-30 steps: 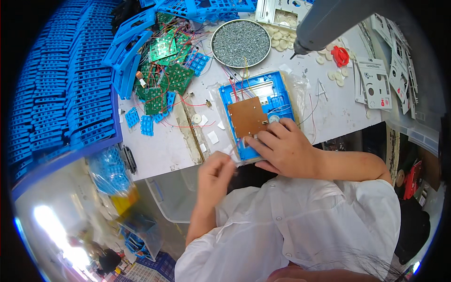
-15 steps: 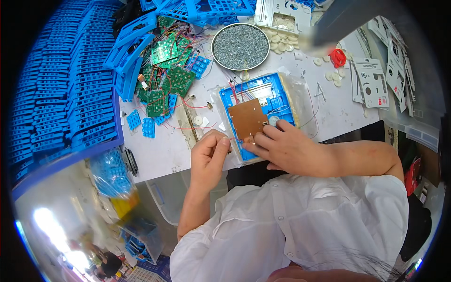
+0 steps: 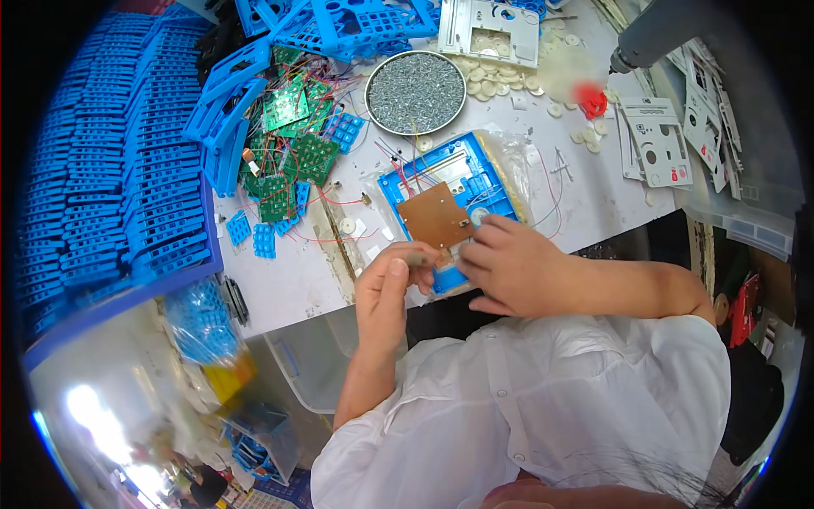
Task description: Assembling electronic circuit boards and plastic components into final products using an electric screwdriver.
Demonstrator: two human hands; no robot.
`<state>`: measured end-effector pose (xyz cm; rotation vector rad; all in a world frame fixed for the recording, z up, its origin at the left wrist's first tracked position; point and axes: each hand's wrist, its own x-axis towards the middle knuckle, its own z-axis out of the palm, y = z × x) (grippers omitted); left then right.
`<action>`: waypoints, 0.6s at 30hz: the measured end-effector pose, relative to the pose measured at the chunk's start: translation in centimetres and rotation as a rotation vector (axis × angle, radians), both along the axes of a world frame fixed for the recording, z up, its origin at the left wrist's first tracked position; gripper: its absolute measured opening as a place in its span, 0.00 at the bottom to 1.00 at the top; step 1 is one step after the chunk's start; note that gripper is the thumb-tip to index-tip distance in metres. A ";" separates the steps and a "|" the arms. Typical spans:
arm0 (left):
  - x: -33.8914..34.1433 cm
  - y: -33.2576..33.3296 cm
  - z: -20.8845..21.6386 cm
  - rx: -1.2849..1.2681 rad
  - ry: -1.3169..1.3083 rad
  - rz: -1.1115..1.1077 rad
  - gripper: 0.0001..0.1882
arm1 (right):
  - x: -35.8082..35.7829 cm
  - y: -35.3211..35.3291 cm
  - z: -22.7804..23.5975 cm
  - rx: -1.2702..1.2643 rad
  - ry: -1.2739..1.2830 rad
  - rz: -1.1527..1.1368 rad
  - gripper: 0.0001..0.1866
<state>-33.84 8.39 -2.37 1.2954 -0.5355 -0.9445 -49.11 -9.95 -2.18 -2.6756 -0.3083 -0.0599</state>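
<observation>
In front of me a blue plastic housing lies at a slant on a wrapped pad. A brown circuit board rests in it, with thin red and dark wires at its upper left. My left hand is closed at the housing's near left corner, thumb against curled fingers; something small in its fingertips is too blurred to name. Across the near right part bends my right hand, fingers curled down by the board's near edge. Its fingertips and anything in them are mostly hidden. A pale round disc sits just beyond its fingers.
Beyond the housing stands a round tray of screws. Green circuit boards with tangled wires lie to its left, beside a bin of stacked blue frames. White panels, a red ring and a hanging power screwdriver are at right.
The whole view has shifted slightly, bringing the screwdriver's tip into sight. My left hand has moved in over the housing's near left corner. My right hand stays at the near right side.
</observation>
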 end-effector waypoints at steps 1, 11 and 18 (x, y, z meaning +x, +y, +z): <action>-0.2 -0.3 0.0 -0.018 -0.064 -0.022 0.14 | -0.1 -0.6 0.0 0.063 -0.076 -0.072 0.23; -2.2 -3.2 1.6 0.149 -0.549 -0.292 0.07 | -1.6 -2.6 -0.6 0.480 -0.320 -0.305 0.10; -2.9 -3.5 -0.5 0.058 -1.172 -0.260 0.18 | -3.1 -3.3 0.5 0.758 0.081 -0.496 0.08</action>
